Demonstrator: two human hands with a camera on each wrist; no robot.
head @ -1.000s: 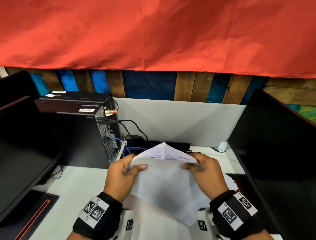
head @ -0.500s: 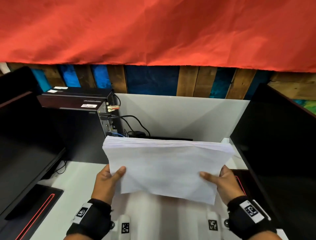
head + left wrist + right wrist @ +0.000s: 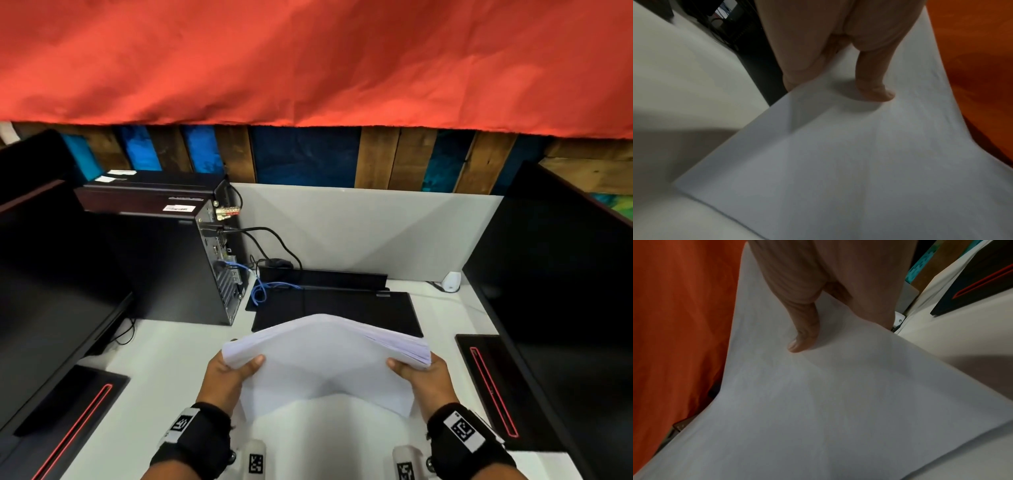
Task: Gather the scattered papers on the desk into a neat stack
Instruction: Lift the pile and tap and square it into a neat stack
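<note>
A thick stack of white papers [image 3: 325, 356] is held above the white desk [image 3: 164, 356], bowed upward in the middle with its far edge fanned at the right. My left hand [image 3: 227, 373] grips its left side, thumb on top. My right hand [image 3: 423, 375] grips its right side the same way. The left wrist view shows the stack of papers [image 3: 838, 154] with the thumb pressing on the top sheet and the fingers hidden beneath. The right wrist view shows the stack of papers [image 3: 818, 394] with my right thumb on top.
A black computer tower [image 3: 164, 263] with cables stands at the back left. A black pad [image 3: 342, 310] lies beyond the papers. Dark monitors [image 3: 561, 294] flank both sides, their red-lined bases [image 3: 489, 387] on the desk. A grey partition [image 3: 359, 229] closes the back.
The stack was raised upright in front of me half a second ago; now it is lowered toward the desk and tilted flatter, bowed in the middle, both hands still gripping its sides.
</note>
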